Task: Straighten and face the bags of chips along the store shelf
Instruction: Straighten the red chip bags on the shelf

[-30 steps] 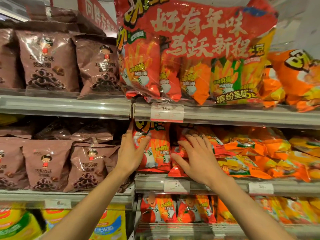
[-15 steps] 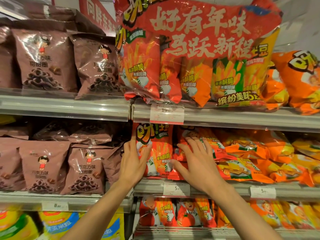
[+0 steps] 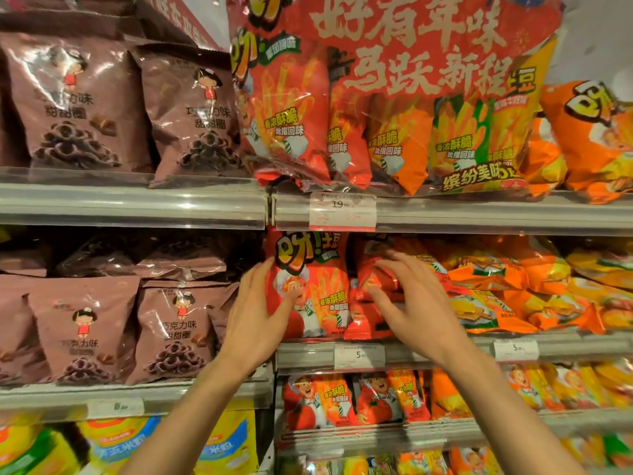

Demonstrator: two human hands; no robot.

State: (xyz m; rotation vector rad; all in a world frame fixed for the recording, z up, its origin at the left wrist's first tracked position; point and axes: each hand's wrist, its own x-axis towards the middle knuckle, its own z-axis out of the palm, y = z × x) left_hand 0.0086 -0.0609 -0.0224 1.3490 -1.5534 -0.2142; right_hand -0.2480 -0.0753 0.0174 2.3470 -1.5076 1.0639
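A red chip bag [image 3: 317, 282] with a chef cartoon stands upright at the left end of the middle shelf [image 3: 445, 351], its front facing out. My left hand [image 3: 258, 313] holds its left edge, thumb across the front and fingers behind the side. My right hand [image 3: 407, 299] hovers with spread fingers over the slumped red bags [image 3: 368, 303] just right of it; contact is unclear. Orange bags [image 3: 496, 296] lie flat and tilted further right.
A big red multipack [image 3: 394, 97] overhangs the shelf above. Brown chocolate-ring bags [image 3: 171, 327] fill the left bay. Price tags [image 3: 358, 354] sit on the shelf rails. Smaller red and orange bags [image 3: 342, 399] line the shelf below, yellow bags [image 3: 222, 443] at lower left.
The red bag has been raised from a slump to upright, its logo now showing under the shelf rail. My right hand has lifted off the bags and spread its fingers.
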